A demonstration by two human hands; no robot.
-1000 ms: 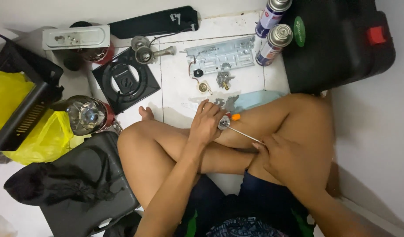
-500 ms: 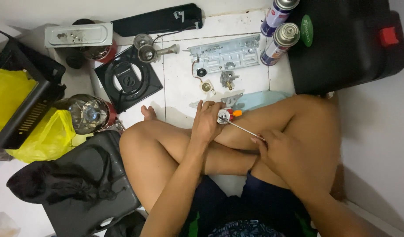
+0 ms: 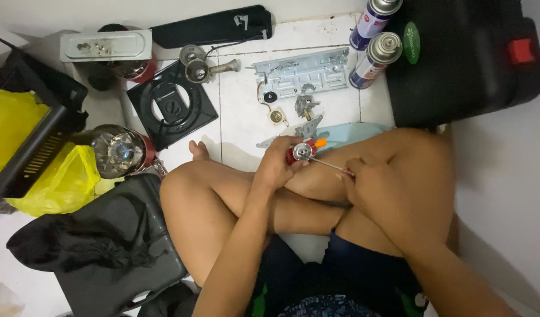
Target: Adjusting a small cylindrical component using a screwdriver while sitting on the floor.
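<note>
Left hand (image 3: 274,167) clamped on small red metal valve part (image 3: 299,152), right hand (image 3: 372,188) pinching thin shaft (image 3: 328,165); likely light, rigid, slippery, best gripped at body.

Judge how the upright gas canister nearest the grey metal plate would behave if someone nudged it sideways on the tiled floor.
The gas canister stands tall and narrow on a small base, so it would probably tip rather than slide. Being round, it would likely roll once down, perhaps toward the second canister or the black case beside it. Its metal body looks rigid, not fragile.
</note>
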